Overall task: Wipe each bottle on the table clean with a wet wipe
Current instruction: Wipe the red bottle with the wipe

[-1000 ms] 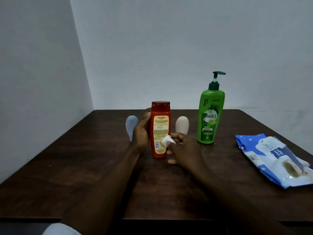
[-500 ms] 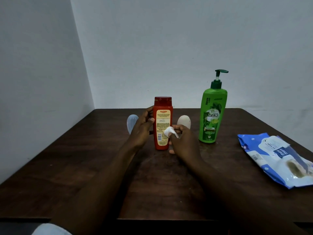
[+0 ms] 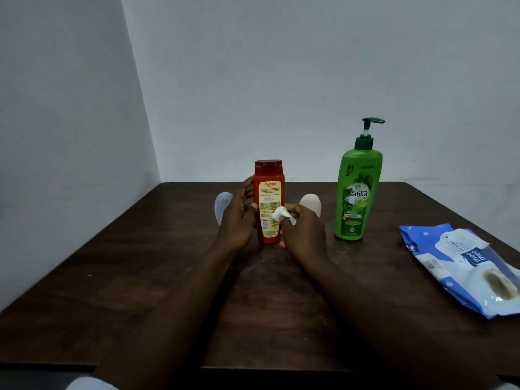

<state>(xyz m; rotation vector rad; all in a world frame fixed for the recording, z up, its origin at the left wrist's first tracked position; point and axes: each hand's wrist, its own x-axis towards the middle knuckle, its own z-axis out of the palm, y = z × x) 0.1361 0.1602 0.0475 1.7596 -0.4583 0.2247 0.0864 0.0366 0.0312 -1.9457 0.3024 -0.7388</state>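
Upright, glossy red bottle (image 3: pixel 268 192) held in left grip (image 3: pixel 239 220); right grip (image 3: pixel 305 233) pinches crumpled white wipe (image 3: pixel 281 214) against it.

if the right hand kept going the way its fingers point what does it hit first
The red bottle: the right hand pinches the wipe at its label, seemingly touching, so it would press into it.

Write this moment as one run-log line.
left hand: holds red bottle | right hand: pinches wet wipe against its label | green bottle: untouched
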